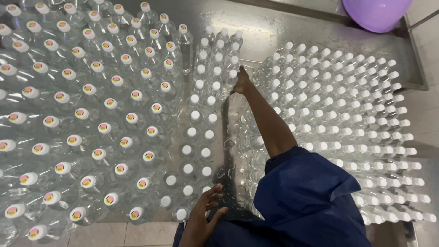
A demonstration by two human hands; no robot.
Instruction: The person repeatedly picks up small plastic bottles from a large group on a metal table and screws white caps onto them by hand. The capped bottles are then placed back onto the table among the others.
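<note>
Small clear bottles with plain white caps (201, 119) are what both hands are busy with, lined up in a narrow column a few bottles wide down the middle of a steel table (274, 27). Taking that column as the landmark and going left to right:

Left of the column, pretty much touching it, a huge crowd of bigger clear bottles (82, 114) is packed, each cap marked with a pink and yellow sticker. That crowd fills the whole left part of the table.

At the near end of the column, the left hand (203, 212) is seen with fingers spread and relaxed, laid against the last couple of white-capped bottles, nothing gripped.

At the far part of the column, on its right edge, the right hand (240, 83) is stretched out at the end of a bare arm with a blue sleeve (306, 196). Its fingers are pressed against the bottles there; whether one is actually clutched can't be told from this angle.

Right of the column, across a wet strip of bare steel, another big block of white-capped bottles (347, 114) is stacked in tight rows, tilted toward the right.

Well beyond that block, at the table's far right corner, a purple basin (377, 13) is partly visible.
</note>
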